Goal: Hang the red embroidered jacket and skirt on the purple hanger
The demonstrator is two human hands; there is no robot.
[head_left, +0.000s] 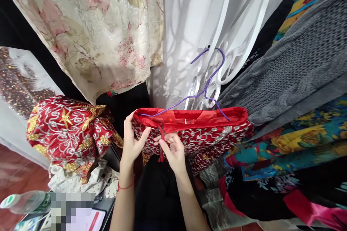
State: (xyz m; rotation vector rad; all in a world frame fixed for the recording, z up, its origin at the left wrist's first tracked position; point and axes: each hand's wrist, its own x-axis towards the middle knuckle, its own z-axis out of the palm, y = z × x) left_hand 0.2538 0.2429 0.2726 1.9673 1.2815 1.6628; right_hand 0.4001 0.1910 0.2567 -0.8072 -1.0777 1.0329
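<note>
Grasping the waistband's point(211, 125) left end, the left hand point(134, 144) could drag the red skirt point(197, 139), which hangs at centre, off the purple hanger point(207, 85) by pulling down unevenly. Rightward, the right hand point(174, 151) pinches a red tie point(161, 157); a hard tug might fray it or unhook the hanger from the white metalwork point(223, 9). Counted the same way: one bottle point(31, 202), one red-and-gold bundle point(67, 130), two hands, one skirt, one tie, one hanger, one grey knit point(295, 57).
</note>
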